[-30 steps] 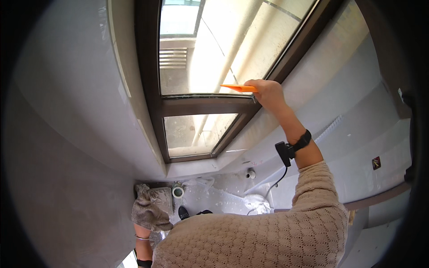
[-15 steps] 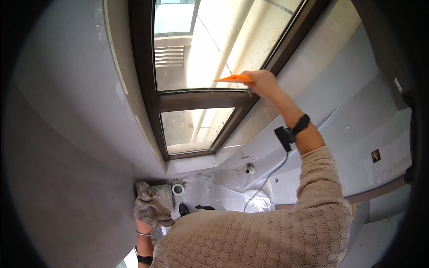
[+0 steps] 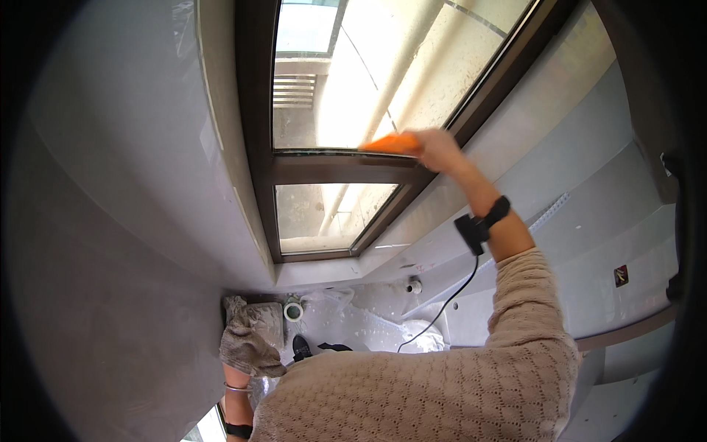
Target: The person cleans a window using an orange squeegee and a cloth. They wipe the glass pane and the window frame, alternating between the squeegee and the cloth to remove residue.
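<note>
My right hand point(image 3: 440, 149) grips an orange flat scraper point(image 3: 390, 144), blurred a little by motion. Its thin edge points left and lies along the bottom of the upper window pane point(image 3: 361, 88), close above the brown crossbar point(image 3: 331, 170); whether it touches the glass I cannot tell. A grey-brown cloth point(image 3: 252, 352) covers my left hand, low at the left by the wall. Only the left wrist point(image 3: 235, 376) with a bangle shows; the fingers are hidden in the cloth's folds.
Below the crossbar is a smaller pane point(image 3: 331, 214). A pale wall point(image 3: 132, 184) rises close on the left. On the dusty floor stand a round white-rimmed container point(image 3: 293, 311) and a pipe stub point(image 3: 414, 286). A cable point(image 3: 445, 306) hangs from a black device point(image 3: 470, 234) on my right forearm.
The scraper has come down slightly toward the crossbar, and its flat face now shows more. The window has shifted right in view. My left hand and the cloth stay put.
</note>
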The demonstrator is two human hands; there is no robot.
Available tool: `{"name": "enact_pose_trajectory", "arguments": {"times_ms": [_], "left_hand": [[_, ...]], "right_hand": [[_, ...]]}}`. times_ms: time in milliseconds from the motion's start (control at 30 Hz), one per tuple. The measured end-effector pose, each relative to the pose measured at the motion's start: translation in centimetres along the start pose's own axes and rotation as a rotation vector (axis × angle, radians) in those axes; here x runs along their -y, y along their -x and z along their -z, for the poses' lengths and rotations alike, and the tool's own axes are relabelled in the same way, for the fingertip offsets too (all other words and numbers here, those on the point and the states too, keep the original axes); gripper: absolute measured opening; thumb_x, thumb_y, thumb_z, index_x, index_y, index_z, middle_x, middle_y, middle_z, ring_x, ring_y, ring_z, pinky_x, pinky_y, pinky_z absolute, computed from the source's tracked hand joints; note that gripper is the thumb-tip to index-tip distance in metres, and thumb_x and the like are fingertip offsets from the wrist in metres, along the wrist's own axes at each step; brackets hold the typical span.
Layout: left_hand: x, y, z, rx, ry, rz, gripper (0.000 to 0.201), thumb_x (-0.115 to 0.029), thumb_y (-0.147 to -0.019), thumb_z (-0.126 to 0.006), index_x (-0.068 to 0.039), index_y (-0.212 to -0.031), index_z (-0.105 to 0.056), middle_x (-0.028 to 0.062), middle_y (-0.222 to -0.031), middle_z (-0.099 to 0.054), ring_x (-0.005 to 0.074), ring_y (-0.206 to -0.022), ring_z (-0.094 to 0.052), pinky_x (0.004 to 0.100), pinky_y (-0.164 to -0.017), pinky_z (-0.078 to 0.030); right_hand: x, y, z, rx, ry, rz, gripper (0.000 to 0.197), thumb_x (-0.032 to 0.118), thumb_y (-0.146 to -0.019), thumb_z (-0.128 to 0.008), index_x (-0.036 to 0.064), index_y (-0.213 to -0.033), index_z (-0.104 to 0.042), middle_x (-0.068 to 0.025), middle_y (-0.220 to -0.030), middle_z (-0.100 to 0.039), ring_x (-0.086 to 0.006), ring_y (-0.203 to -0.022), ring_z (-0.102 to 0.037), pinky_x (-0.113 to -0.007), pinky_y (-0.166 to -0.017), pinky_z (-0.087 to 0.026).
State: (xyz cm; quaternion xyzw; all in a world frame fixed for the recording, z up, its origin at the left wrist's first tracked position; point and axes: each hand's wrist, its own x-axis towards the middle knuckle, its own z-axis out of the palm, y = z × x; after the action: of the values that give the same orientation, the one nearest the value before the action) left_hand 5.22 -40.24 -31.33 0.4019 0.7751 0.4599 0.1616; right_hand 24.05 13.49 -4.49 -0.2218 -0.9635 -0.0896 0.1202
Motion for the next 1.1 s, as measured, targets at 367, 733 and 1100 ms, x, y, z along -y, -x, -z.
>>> {"name": "enact_pose_trajectory", "arguments": {"times_ms": [367, 733, 1100], "left_hand": [[-0.9, -0.7, 0.6, -0.046, -0.313, -0.159, 0.043, -0.023, -0.078, -0.068, -0.004, -0.115, -0.057, 0.014, -0.114, -0.06, 0.0309, -0.105, -0.056, 0.0391, -0.092, -0.045], [-10.8, -4.5, 4.6, -0.016, -0.166, -0.406, 0.042, -0.018, -0.079, -0.065, -0.005, -0.118, -0.058, 0.0121, -0.113, -0.062, 0.0263, -0.103, -0.059, 0.0343, -0.089, -0.047], [-36.2, -39.2, -1.1, -0.443, -0.273, -0.842, 0.069, -0.043, -0.088, -0.053, -0.008, -0.143, -0.03, 0.0109, -0.143, -0.036, 0.0267, -0.132, -0.033, 0.0376, -0.108, -0.027]], "right_hand": [[9.5, -8.0, 22.2, -0.644, 0.089, -0.095, 0.05, 0.046, -0.088, -0.057, 0.0071, -0.119, -0.055, -0.0166, -0.083, -0.067, -0.0306, -0.074, -0.067, -0.039, -0.066, -0.053], [9.2, -4.0, 0.2, -0.029, -0.083, 0.115, 0.018, 0.02, -0.083, -0.06, 0.0133, -0.1, -0.06, -0.0132, -0.074, -0.064, -0.0333, -0.075, -0.064, -0.044, -0.066, -0.05], [7.4, 12.7, 10.4, -0.387, -0.366, -0.33, 0.036, 0.029, -0.079, -0.072, 0.0052, -0.103, -0.06, -0.0173, -0.079, -0.065, -0.0377, -0.075, -0.064, -0.04, -0.063, -0.051]]}}
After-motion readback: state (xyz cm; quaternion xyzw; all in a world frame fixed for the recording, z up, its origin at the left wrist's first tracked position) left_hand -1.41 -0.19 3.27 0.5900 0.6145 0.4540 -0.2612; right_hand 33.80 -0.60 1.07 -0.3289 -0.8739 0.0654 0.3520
